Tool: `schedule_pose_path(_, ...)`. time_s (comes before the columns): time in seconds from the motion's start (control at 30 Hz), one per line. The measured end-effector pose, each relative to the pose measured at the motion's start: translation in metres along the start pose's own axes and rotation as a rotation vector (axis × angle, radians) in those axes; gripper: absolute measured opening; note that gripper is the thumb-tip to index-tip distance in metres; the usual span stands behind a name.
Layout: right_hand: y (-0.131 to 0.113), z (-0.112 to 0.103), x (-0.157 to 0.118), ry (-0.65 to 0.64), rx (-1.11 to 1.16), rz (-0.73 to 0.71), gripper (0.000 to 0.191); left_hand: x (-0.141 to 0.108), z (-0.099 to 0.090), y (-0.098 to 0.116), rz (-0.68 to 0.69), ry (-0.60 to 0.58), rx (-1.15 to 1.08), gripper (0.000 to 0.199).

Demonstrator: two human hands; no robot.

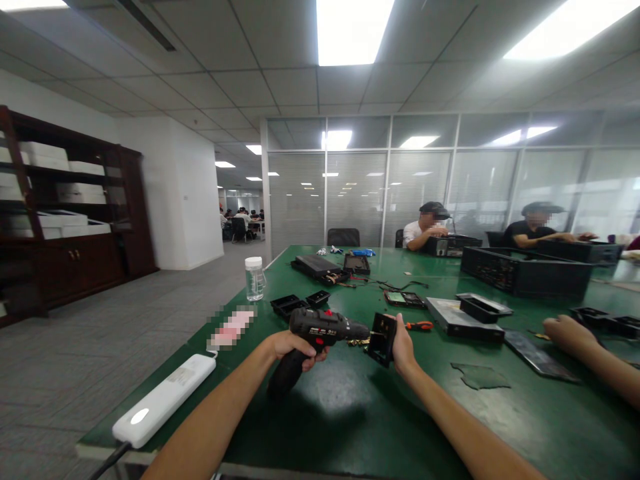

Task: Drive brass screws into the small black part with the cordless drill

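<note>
My left hand (pixel 295 348) grips a black cordless drill (pixel 320 325) by its handle, with the chuck pointing right. In my right hand (pixel 403 347) is a small black open housing (pixel 381 339), tilted up so its hollow side faces the drill. The drill's front end reaches the housing's left edge; whether the bit touches anything inside I cannot tell. Small brass-coloured screws (pixel 358 343) lie on the green table (pixel 320 427) behind the drill tip. Just beyond the right hand is an orange-handled screwdriver (pixel 420 326).
Black trays (pixel 289 305) and a water bottle (pixel 255 280) stand left of centre. A white power strip (pixel 165 399) lies along the left edge. Metal drive cases (pixel 463 320) and a dark glassy sheet (pixel 481 376) are on the right, near another person's hand (pixel 570 337). Two people sit across.
</note>
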State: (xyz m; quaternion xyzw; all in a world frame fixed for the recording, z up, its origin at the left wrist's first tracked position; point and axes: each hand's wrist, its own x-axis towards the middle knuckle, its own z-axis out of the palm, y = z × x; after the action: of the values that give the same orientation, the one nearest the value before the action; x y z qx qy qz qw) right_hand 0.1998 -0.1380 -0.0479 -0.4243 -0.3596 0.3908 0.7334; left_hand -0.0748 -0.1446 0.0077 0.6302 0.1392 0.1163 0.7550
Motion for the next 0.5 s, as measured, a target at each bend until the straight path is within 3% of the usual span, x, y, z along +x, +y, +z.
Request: schedule_pose_path(0.5,0.0030,-0.0005,0.0019,0.006,0.000,0.004,0.050,-0.0001,-0.0002,-0.0013,0.022,0.003,0.005,0.038)
